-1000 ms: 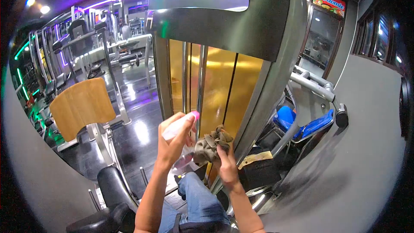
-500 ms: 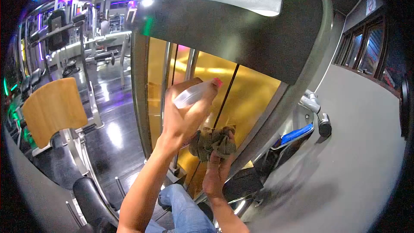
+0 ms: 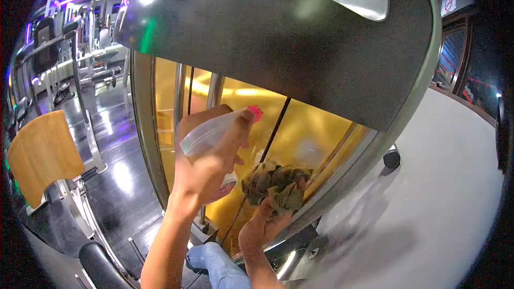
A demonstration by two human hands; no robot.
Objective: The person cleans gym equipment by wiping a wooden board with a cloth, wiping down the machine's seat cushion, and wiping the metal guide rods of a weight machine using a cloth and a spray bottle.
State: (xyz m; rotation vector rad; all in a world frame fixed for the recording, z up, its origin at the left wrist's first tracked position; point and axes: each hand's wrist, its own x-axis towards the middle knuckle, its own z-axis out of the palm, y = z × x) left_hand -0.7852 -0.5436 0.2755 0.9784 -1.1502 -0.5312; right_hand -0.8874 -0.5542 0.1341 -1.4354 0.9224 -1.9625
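My left hand [image 3: 199, 174] is wrapped round a clear spray bottle [image 3: 213, 130] with a pink nozzle, tilted and pointing toward the machine's shiny gold-yellow panel [image 3: 316, 120]. Part of the bottle's lower body shows below my fingers. Lower and to the right, my right hand [image 3: 259, 229] grips a crumpled dark grey-brown cloth [image 3: 276, 184] close to the panel; whether it touches the surface I cannot tell. A pale hazy patch shows on the panel above the cloth.
A broad black machine cover [image 3: 257, 48] overhangs the panel. Vertical metal rods [image 3: 214, 91] stand at the panel's left side. To the left are a wooden-backed pad [image 3: 45, 155] and a black seat [image 3: 104, 265]. A grey wall [image 3: 439, 192] rises on the right.
The view has come closer to the machine and shifted. The spray bottle appears farther left and more of it shows. The right hand still holds the cloth, which looks more spread out.
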